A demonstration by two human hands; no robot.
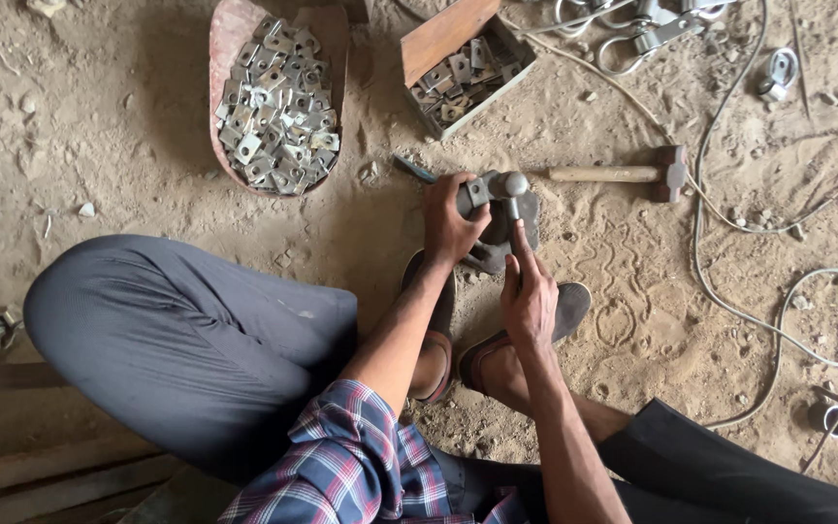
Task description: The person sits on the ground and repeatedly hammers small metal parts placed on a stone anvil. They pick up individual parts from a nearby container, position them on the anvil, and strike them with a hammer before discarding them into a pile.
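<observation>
I sit on a dirt floor with my feet in sandals (563,312) around a small metal block (521,218). My left hand (450,221) grips a small grey metal bracket piece (478,192) against the top of the block. My right hand (528,291) holds a short round-headed metal pin (513,189) upright, index finger stretched along it. The two hands are close together over the block.
A wooden-handled hammer (623,174) lies on the ground just right of the block. A reddish tray (230,39) heaped with several metal brackets sits ahead left, a wooden box (438,37) with more brackets ahead. A white cable (729,291) winds at the right. Metal hooks (632,34) lie at the top.
</observation>
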